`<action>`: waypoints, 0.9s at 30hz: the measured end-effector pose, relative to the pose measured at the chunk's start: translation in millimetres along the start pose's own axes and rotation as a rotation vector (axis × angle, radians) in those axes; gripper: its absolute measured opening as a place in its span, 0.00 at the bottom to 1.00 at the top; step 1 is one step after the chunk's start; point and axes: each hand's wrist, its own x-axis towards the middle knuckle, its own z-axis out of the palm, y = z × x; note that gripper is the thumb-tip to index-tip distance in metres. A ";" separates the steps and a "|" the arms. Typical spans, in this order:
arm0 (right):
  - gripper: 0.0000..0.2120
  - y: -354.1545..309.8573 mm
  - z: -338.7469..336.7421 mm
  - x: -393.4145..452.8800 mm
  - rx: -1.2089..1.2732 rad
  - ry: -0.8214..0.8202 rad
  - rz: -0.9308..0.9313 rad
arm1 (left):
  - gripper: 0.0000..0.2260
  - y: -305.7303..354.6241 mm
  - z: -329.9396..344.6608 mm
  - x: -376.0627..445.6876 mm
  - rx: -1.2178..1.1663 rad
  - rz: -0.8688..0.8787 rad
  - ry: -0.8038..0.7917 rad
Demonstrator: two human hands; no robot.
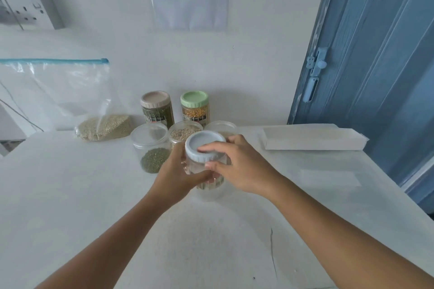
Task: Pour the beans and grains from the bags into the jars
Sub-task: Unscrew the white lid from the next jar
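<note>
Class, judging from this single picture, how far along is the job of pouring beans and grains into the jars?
Done: the beige-lidded jar and green-lidded jar stand filled and closed at the back.

In hand: the left hand holds an empty-looking clear jar while the right hand has its grip on its blue lid.

Left: three open jars, one only part-filled with green beans, and the zip bag still holds grain.
</note>
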 end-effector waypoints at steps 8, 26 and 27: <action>0.48 -25.3 -4.5 37.1 -0.153 -0.042 0.119 | 0.37 -4.0 -17.9 -2.3 -0.003 -0.015 0.043; 0.46 -31.5 -2.4 29.2 -0.032 -0.249 0.126 | 0.39 -13.2 -41.2 3.6 -0.109 -0.023 -0.158; 0.47 -33.4 1.1 29.2 -0.021 -0.204 0.132 | 0.39 -13.0 -41.1 2.5 -0.107 -0.021 -0.159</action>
